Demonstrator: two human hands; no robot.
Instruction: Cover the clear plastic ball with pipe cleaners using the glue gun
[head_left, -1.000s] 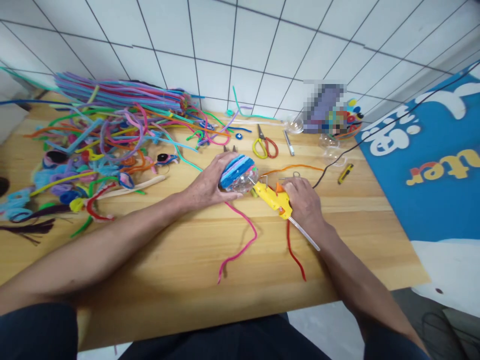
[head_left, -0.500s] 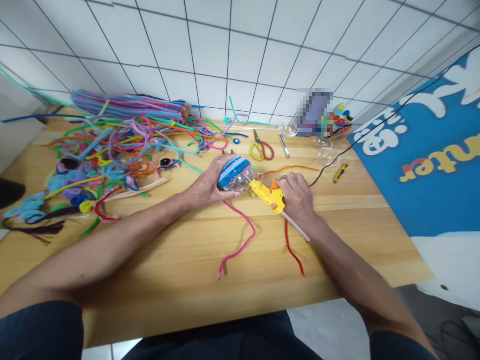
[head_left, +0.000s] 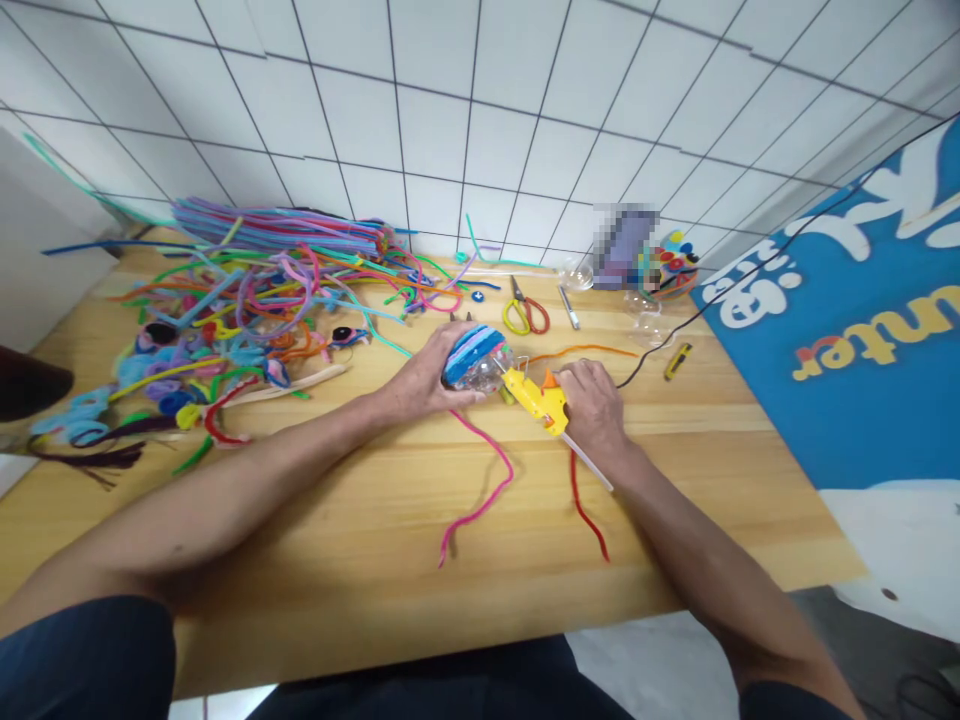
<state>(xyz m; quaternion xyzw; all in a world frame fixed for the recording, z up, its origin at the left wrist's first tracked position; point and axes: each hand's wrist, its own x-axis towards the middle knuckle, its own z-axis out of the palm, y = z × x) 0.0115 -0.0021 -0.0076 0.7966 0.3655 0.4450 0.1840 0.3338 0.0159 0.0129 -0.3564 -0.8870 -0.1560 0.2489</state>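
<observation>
My left hand (head_left: 429,383) is closed around a clear plastic ball (head_left: 480,358) partly covered with blue, purple and pink pipe cleaner strips. In my right hand (head_left: 592,402) is a yellow hot glue gun (head_left: 538,396) with an orange trigger, a clear glue stick poking out of its back. The gun's nozzle points at the bare clear side of the ball; whether it touches I cannot tell. A pink pipe cleaner (head_left: 495,480) trails over the table below the ball, and a red one (head_left: 581,505) lies under my right wrist.
A tangled heap of pipe cleaners (head_left: 247,320) covers the left side of the table (head_left: 360,560). Scissors (head_left: 526,308), a silver pen-like tool (head_left: 570,307) and a yellow cutter (head_left: 678,361) lie beyond my hands. A black cord (head_left: 690,318) runs to the right.
The whole view has shifted slightly as my head moved. Both hands keep their grips, and the glue gun stays at the ball's clear side.
</observation>
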